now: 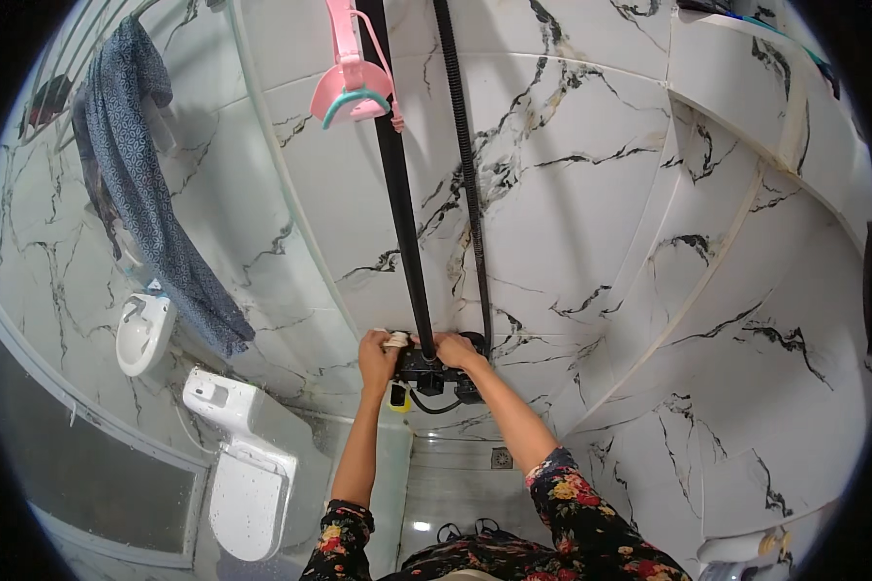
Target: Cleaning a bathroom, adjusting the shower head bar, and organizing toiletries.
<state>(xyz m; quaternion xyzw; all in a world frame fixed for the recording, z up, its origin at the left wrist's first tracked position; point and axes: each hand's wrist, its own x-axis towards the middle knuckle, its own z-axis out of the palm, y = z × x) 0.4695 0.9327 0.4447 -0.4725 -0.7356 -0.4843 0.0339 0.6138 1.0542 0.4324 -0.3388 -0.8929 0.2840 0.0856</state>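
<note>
My left hand [375,360] grips a crumpled off-white cloth [396,340] at the left end of a black shower mixer unit [430,379]. On the other side of the black riser pole [404,218], my right hand [458,351] rests on the top of the unit. Its fingertips reach behind the pole, so what they hold, if anything, is hidden. A black ribbed shower hose [468,160] comes down to the right end of the unit. Below the left end hangs a small yellow-and-black item [400,398].
A pink plastic item [352,87] with a teal curved strip hangs by the pole. Left, beyond a glass panel [291,196], are a patterned blue cloth [145,189], washbasin [145,334] and toilet [251,501]. A floor drain [502,457] lies below; a corner shelf [741,94] juts out upper right.
</note>
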